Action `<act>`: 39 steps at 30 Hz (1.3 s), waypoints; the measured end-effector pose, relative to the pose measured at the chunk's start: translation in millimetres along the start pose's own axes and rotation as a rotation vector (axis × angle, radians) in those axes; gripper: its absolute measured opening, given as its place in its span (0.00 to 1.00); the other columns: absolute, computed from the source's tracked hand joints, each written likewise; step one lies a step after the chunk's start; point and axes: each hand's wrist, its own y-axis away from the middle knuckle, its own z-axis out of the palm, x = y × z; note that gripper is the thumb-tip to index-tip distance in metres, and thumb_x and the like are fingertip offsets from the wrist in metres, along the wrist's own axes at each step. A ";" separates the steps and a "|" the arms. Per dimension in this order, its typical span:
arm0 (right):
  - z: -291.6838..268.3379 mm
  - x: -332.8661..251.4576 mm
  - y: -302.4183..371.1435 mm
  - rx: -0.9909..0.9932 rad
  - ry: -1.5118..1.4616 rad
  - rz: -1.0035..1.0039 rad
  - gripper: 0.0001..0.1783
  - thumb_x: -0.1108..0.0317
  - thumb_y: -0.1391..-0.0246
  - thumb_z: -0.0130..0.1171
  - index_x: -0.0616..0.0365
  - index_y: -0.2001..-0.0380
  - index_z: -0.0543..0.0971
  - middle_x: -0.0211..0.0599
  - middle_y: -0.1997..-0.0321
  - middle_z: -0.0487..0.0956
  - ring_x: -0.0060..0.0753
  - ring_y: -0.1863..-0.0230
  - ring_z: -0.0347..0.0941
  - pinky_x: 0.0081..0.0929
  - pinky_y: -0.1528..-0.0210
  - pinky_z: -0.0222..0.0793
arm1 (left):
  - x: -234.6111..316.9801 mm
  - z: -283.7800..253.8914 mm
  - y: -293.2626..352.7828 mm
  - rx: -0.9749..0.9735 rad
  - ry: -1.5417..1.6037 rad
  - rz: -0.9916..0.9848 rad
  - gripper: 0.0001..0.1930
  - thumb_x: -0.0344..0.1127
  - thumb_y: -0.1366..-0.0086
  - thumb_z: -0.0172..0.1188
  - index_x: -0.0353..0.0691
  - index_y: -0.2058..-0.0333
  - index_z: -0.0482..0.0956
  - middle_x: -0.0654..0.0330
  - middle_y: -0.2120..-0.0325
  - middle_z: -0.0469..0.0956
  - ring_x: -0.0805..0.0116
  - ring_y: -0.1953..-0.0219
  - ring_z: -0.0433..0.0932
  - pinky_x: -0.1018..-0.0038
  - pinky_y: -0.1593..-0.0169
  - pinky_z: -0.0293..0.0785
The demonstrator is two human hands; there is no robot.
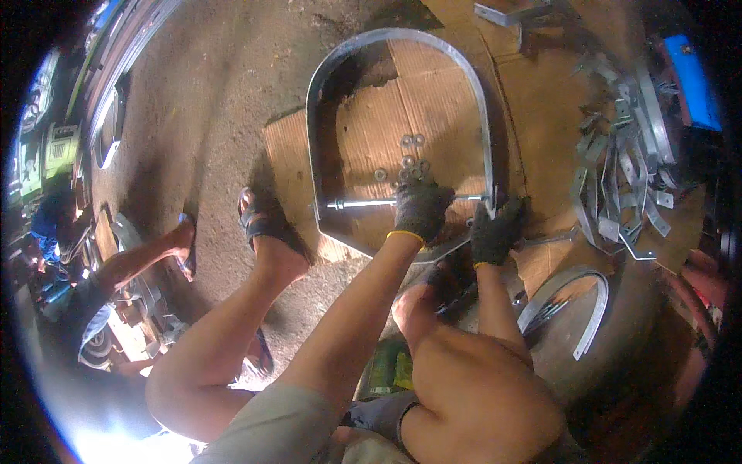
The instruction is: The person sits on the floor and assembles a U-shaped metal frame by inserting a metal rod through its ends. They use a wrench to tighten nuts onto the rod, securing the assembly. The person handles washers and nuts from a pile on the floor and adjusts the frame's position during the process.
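Note:
A large grey metal band [481, 91], bent into an arch with an angled lower end, lies on flattened cardboard. Across its lower part runs a long metal rod [352, 204]. My left hand [421, 209], in a dark knitted glove with a yellow cuff, is closed around the rod's middle. Its left end stops a little inside the band's left side. My right hand [495, 232], gloved the same way, is closed at the band's lower right side, by the rod's right end; its fingertips are partly hidden. Several nuts [407, 161] lie loose on the cardboard just beyond my left hand.
On the right is a heap of bent metal strips [618, 170], with a blue object [693, 81] behind it. A curved metal strip [595, 317] lies near my right knee. At far right top is an angled bracket [514, 15]. Another person's foot [185, 246] rests on the floor at left.

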 end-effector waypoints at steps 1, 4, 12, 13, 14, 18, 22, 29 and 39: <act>-0.2 -4.1 -6.2 0.075 -0.067 0.027 0.44 0.55 0.49 0.68 0.58 0.31 0.66 0.67 0.26 0.61 0.68 0.24 0.53 0.58 0.23 0.48 | 2.8 -4.6 -0.7 -0.177 0.064 -0.042 0.12 0.46 0.34 0.59 0.58 0.55 0.87 0.46 0.43 0.75 0.38 0.40 0.73 0.47 0.41 0.69; -6.1 -15.3 -10.7 -0.049 0.039 -0.018 0.43 0.54 0.48 0.68 0.60 0.32 0.66 0.66 0.26 0.60 0.67 0.23 0.51 0.59 0.22 0.47 | -4.1 -10.2 -7.6 -0.151 0.155 -0.186 0.12 0.46 0.38 0.63 0.53 0.58 0.87 0.45 0.36 0.71 0.36 0.35 0.69 0.48 0.34 0.65; 8.6 19.1 -14.0 0.099 -0.331 0.061 0.29 0.57 0.38 0.63 0.62 0.39 0.74 0.61 0.37 0.73 0.64 0.33 0.64 0.54 0.29 0.57 | -0.5 -14.2 -5.6 -0.443 0.094 -0.130 0.13 0.43 0.36 0.61 0.57 0.55 0.88 0.39 0.38 0.70 0.37 0.33 0.67 0.46 0.34 0.65; 8.2 26.3 -24.8 -0.013 -0.346 0.061 0.26 0.58 0.38 0.63 0.62 0.42 0.76 0.59 0.39 0.75 0.62 0.35 0.67 0.52 0.31 0.60 | 2.1 -16.1 -8.7 -0.351 0.059 -0.122 0.12 0.43 0.37 0.61 0.57 0.57 0.88 0.40 0.41 0.73 0.38 0.36 0.69 0.46 0.37 0.67; 3.8 36.2 -34.3 -0.126 -0.359 0.060 0.23 0.60 0.38 0.63 0.62 0.44 0.78 0.56 0.42 0.77 0.60 0.36 0.69 0.50 0.32 0.62 | 7.7 -16.7 -4.5 -0.259 0.026 -0.114 0.11 0.42 0.37 0.61 0.57 0.58 0.88 0.42 0.45 0.75 0.40 0.39 0.72 0.46 0.39 0.68; 11.1 86.9 -53.4 -0.314 -0.360 -0.202 0.14 0.67 0.39 0.63 0.61 0.53 0.83 0.46 0.50 0.83 0.49 0.43 0.77 0.44 0.39 0.70 | 30.9 -15.0 4.7 0.060 0.128 0.042 0.11 0.43 0.39 0.63 0.52 0.59 0.87 0.51 0.58 0.82 0.47 0.47 0.77 0.49 0.42 0.69; -8.9 53.7 -67.0 -0.460 -0.420 -0.097 0.14 0.71 0.40 0.62 0.62 0.52 0.83 0.47 0.51 0.83 0.47 0.45 0.78 0.41 0.41 0.72 | 41.3 2.9 -8.7 0.037 0.202 0.050 0.18 0.50 0.40 0.66 0.50 0.55 0.85 0.52 0.58 0.81 0.47 0.53 0.79 0.51 0.45 0.70; -10.4 58.3 -72.2 -0.542 -0.329 -0.119 0.13 0.73 0.41 0.61 0.62 0.53 0.82 0.49 0.51 0.82 0.49 0.46 0.78 0.39 0.40 0.71 | 37.9 13.8 -15.9 -0.071 0.250 0.090 0.19 0.50 0.43 0.68 0.53 0.53 0.86 0.52 0.57 0.81 0.45 0.50 0.78 0.54 0.44 0.72; 1.0 73.1 -59.6 -0.484 -0.622 -0.106 0.23 0.80 0.51 0.55 0.61 0.49 0.80 0.46 0.49 0.77 0.49 0.43 0.74 0.41 0.35 0.67 | 30.5 13.2 -16.3 0.040 0.464 0.151 0.18 0.36 0.50 0.69 0.53 0.58 0.88 0.51 0.58 0.81 0.46 0.49 0.77 0.55 0.43 0.72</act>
